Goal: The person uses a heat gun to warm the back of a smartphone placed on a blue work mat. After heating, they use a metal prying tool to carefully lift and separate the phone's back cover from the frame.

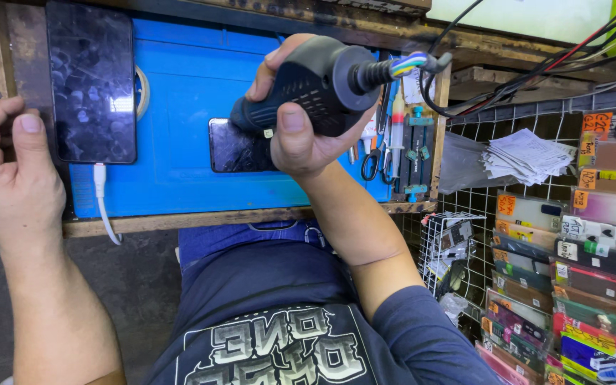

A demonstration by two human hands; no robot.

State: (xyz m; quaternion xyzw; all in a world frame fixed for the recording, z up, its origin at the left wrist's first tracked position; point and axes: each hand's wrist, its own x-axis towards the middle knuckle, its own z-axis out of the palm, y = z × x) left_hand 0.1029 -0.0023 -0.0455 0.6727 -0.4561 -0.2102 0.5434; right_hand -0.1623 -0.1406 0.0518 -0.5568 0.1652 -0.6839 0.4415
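Observation:
My right hand (290, 132) grips a dark grey handheld heat tool (308, 85) with a thick round rear end and a cable coming out of it. Its nozzle end points down at a small dark phone (228, 147) lying on the blue work mat (172, 93). My left hand (8, 171) rests at the bench's left edge, fingers loosely curled, beside a larger black phone (91, 80) that lies face up with a white charging cable (103, 199) plugged into its near end. The left hand holds nothing.
Scissors, tweezers and small tools (393, 142) stand in a rack at the mat's right edge. Black cables (536, 64) run off to the right. A wire grid (465, 235) holds papers (525, 153) and several packaged phone cases (579, 285). The wooden bench edge (215, 217) is just above my lap.

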